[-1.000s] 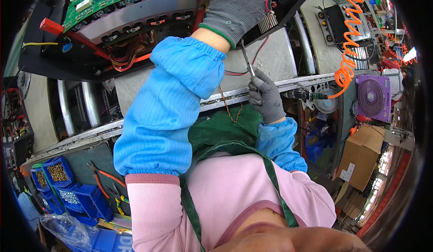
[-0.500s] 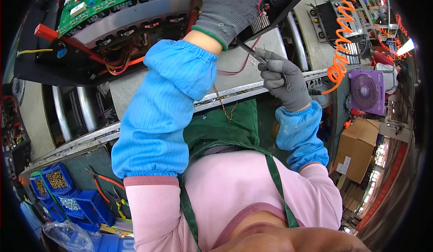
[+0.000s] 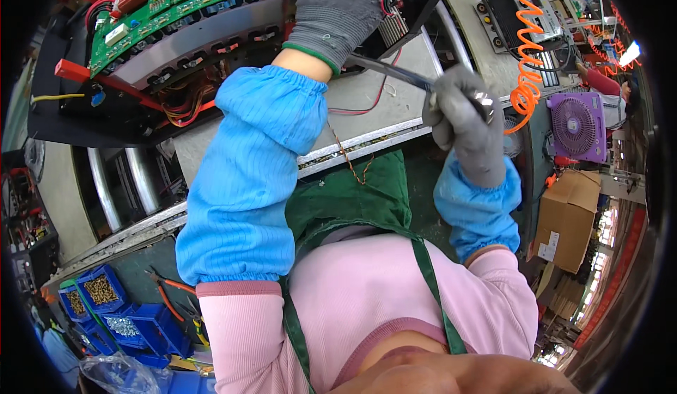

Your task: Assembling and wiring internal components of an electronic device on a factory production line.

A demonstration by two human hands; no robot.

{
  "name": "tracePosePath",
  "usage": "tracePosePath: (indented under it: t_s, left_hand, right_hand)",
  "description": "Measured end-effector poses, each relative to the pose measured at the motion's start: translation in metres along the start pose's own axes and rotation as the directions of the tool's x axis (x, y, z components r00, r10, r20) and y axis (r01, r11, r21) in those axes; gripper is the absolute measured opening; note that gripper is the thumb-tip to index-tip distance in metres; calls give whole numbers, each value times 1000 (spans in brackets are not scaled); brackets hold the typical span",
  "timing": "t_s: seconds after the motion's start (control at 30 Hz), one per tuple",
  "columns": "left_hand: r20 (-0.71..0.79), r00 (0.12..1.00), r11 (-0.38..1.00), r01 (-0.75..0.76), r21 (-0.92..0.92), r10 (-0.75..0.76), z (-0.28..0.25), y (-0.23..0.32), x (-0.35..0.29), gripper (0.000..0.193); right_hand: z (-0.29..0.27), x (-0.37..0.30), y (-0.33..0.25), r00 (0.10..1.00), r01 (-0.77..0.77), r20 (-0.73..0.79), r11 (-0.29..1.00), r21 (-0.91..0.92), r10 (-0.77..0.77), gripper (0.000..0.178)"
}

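Note:
My left hand (image 3: pixel 338 17), in a dark grey knit glove, reaches over the right end of an open black chassis (image 3: pixel 49 115). Its fingers are out of sight at the picture's top edge, so what they touch is hidden. My right hand (image 3: pixel 465 115), in a grey glove, is closed round a long metal tool (image 3: pixel 395 72). The tool's shaft points left toward my left wrist, and a shiny rounded end shows by my knuckles; its exact kind is unclear. A green circuit board (image 3: pixel 169 13) sits on the chassis, left of my left hand. Beyond my left wrist is a black finned unit (image 3: pixel 416 6) with red and black wires.
Metal rollers (image 3: pixel 143 179) run beneath the work plate (image 3: pixel 416 77). Blue bins (image 3: pixel 99 288) of small fasteners and orange-handled pliers (image 3: pixel 169 292) lie at lower left. A coiled orange hose (image 3: pixel 525 56) hangs at right, near a purple fan (image 3: pixel 575 126) and a cardboard box (image 3: pixel 568 221).
My right hand has moved right, turned and closed more firmly round the tool, more of whose shaft now shows. The view has shifted slightly; my left hand stays on the same spot.

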State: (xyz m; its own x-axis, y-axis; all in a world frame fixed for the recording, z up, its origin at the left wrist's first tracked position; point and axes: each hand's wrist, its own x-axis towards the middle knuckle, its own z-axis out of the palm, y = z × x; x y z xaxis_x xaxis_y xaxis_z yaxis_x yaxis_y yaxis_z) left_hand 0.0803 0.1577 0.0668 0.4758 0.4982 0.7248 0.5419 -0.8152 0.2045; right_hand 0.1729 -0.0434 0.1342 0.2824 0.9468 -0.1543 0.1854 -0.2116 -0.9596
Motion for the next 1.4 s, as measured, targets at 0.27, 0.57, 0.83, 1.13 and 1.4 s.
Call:
tracePosePath:
  t_s: [0.27, 0.57, 0.83, 1.13, 1.4]
  left_hand:
    - [60, 998, 989, 25, 145, -34, -4, 4, 3, 17]
    - [80, 996, 961, -45, 272, 24, -1, 0, 3, 16]
    - [100, 994, 944, -66, 323, 35, -10, 4, 5, 11]
    - [-114, 986, 954, -88, 285, 125, -44, 20, -32, 38]
    - [12, 995, 951, -101, 293, 102, -55, 14, -34, 40]
  right_hand:
    - [11, -11, 132, 964, 168, -228, 976, 136, -134, 25]
    - [25, -17, 178, 941, 303, -182, 951, 66, -287, 25]
    - [30, -13, 196, 939, 306, -207, 943, 130, -276, 23]
    - [55, 0, 239, 839, 462, -264, 879, -115, -475, 24]
    - [10, 61, 55, 989, -88, -118, 996, 18, 90, 33]
